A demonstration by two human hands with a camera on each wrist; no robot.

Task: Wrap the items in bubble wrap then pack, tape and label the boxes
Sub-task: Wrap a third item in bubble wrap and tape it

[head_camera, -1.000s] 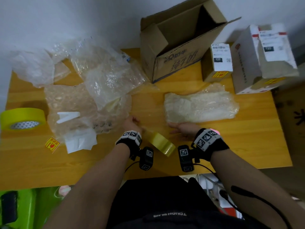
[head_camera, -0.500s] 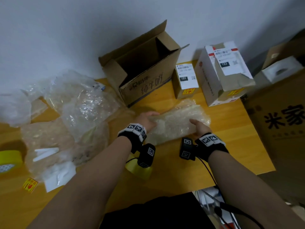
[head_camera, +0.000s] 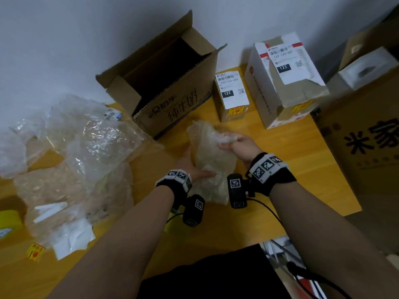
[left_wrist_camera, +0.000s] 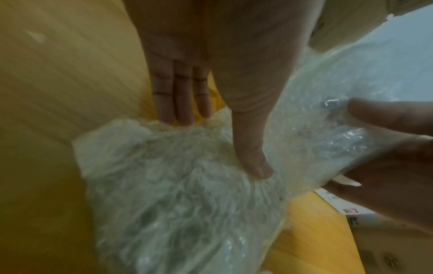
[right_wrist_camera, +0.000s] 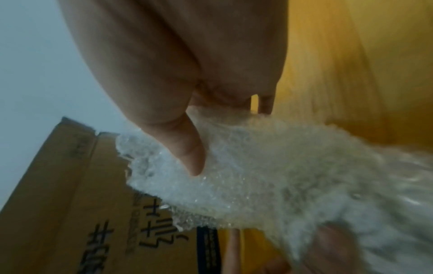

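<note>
Head view shows the bubble-wrapped bundle (head_camera: 208,160) lifted off the bench (head_camera: 291,169), just in front of the open cardboard box (head_camera: 172,87), with the right hand (head_camera: 236,145) clenched as a grip on its upper end and the left hand (head_camera: 194,167) cradling its lower side, thumb pressed into the wrap. Judging by how the film dents under the thumb, the bundle is soft, light and somewhat slippery. It likely wants a broad two-handed hold on the padded middle, not the loose end; what lies inside is too blurred to tell, so fragility is uncertain.
</note>
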